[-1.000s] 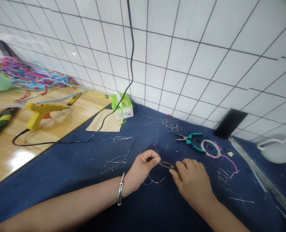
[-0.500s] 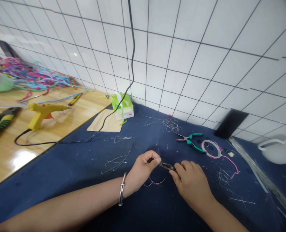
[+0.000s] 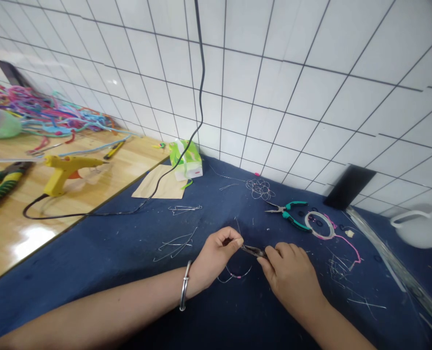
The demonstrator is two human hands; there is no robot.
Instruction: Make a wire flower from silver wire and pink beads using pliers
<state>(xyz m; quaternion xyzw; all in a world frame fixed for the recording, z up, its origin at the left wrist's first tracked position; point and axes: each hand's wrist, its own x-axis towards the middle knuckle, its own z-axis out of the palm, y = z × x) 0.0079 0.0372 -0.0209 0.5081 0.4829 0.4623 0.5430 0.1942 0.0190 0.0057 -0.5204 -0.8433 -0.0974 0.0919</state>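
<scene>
Over the dark blue mat, my left hand (image 3: 221, 248) pinches a thin wire (image 3: 238, 225) whose end sticks up past the fingertips. My right hand (image 3: 292, 272) is closed round a pair of pliers (image 3: 252, 250); their jaws reach to my left fingertips, at the wire. The handles are mostly hidden in my palm. Below the hands hangs or lies a curved wire (image 3: 245, 273) with small pink pieces on it; I cannot tell whether it joins the held wire. Bent wire pieces (image 3: 175, 244) lie left of my left hand.
Teal-handled pliers (image 3: 286, 212) lie beyond my right hand, beside a white ring (image 3: 319, 224) with pink cord. A wire coil (image 3: 259, 188) sits near the tiled wall. At left are a yellow glue gun (image 3: 64, 171), its black cord (image 3: 88, 214), and a tissue pack (image 3: 186, 160).
Both hands hold nearly the same pose. The curved wire below them has shifted slightly to the right.
</scene>
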